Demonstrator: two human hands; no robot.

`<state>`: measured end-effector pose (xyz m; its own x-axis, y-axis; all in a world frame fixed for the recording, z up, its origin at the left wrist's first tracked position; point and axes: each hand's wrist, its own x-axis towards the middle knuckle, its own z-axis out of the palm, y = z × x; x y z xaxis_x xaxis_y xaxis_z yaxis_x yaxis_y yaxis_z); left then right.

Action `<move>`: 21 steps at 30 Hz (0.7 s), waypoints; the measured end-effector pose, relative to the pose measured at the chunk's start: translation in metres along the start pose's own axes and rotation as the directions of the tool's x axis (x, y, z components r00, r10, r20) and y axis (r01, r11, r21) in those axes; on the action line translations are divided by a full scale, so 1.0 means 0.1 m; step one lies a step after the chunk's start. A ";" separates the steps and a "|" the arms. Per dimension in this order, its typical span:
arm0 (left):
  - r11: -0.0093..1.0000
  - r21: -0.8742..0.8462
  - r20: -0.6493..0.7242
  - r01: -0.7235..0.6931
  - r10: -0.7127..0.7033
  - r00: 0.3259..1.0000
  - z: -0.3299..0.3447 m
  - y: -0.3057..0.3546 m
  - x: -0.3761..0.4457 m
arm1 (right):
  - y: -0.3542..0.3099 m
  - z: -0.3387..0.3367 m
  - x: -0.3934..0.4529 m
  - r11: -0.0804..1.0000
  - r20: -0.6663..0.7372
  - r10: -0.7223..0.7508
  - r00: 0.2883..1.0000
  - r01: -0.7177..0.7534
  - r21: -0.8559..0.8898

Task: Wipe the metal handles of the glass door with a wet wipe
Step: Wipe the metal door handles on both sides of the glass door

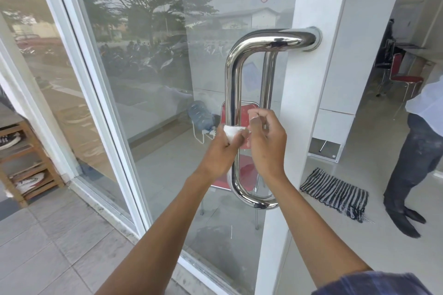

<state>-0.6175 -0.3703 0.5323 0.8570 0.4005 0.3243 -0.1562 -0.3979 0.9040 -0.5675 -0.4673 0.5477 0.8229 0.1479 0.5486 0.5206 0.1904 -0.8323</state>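
A polished metal handle (233, 79), bent in a tall C, is fixed to the white frame of the glass door (155, 79). A second handle (269, 79) shows behind the glass on the inner side. My left hand (220, 151) holds a crumpled white wet wipe (233, 132) in front of the near handle's lower part. My right hand (267, 141) is close beside it, its fingers curled and pinching a bit of white wipe near the fingertips. Both hands cover a stretch of the handle.
A person in dark trousers (414, 163) stands in the doorway to the right. A striped cloth (335, 194) lies on the floor there. A red chair (239, 170) and a water jug (200, 114) stand behind the glass. A wooden shoe rack (26, 163) is at left.
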 end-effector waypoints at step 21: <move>0.982 -0.017 -0.074 -0.188 0.186 0.980 -0.02 0.09 -0.12 | -0.11 0.20 -0.24 0.976 0.011 0.195 0.981 -0.195 0.094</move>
<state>-0.6302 -0.3767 0.5377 0.7740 0.3795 0.5069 -0.3228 -0.4522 0.8314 -0.5973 -0.4536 0.5449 0.9063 0.1926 0.3763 0.3259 0.2483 -0.9122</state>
